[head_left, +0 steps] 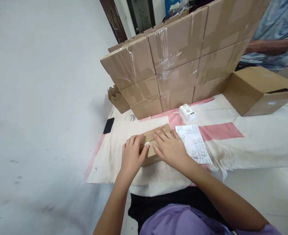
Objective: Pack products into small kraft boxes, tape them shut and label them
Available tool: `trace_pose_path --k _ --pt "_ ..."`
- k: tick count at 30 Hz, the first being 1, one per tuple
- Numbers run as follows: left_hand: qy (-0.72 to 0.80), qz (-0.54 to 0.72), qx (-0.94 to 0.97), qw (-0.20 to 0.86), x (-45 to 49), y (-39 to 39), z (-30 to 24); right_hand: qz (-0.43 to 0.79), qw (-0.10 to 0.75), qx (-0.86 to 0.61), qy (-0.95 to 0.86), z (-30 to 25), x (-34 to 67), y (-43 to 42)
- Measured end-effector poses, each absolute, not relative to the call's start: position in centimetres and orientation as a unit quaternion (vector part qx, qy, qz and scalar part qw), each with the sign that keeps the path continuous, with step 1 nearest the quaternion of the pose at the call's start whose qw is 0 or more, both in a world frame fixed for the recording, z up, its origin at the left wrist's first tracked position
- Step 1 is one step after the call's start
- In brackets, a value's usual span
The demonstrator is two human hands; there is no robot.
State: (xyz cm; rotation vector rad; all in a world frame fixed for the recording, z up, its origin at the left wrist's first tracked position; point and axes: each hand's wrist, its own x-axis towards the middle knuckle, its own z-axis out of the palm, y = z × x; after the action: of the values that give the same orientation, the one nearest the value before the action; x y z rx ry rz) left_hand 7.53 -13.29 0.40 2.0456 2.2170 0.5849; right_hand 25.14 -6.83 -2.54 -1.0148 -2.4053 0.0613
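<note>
A small brown cardboard box (pixel 150 161) lies on the cloth-covered table in front of me, with a seam across its top and a small whitish patch near the middle. My left hand (pixel 133 150) rests on its left side, fingers stretched over the top. On the right part of the box lies my right hand (pixel 169 145), its fingers spread flat over the lid. Just right of it, partly under that arm, is a white paper (pixel 195 140) marked with many small drawn rectangles. A white tape dispenser (pixel 187 113) stands behind the paper.
Stacked, taped cardboard boxes (pixel 178 58) form a wall along the back. A larger box (pixel 258 91) sits at the right, near another person's arm (pixel 268 46). An open carton (pixel 118 99) and a black flat object (pixel 109 126) are at the left edge, beside the white wall.
</note>
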Motion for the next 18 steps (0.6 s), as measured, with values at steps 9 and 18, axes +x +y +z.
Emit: trace_pose_path --k 9,18 --pt "0.699 0.208 0.681 -0.063 7.6 -15.8 -2.9 0.195 0.531 -0.394 -0.725 -5.9 31.3 -4.1" --pt "0.678 0.251 0.670 -0.170 5.7 -13.9 -3.4 0.098 0.221 -0.533 -0.811 -11.0 40.1 2.4"
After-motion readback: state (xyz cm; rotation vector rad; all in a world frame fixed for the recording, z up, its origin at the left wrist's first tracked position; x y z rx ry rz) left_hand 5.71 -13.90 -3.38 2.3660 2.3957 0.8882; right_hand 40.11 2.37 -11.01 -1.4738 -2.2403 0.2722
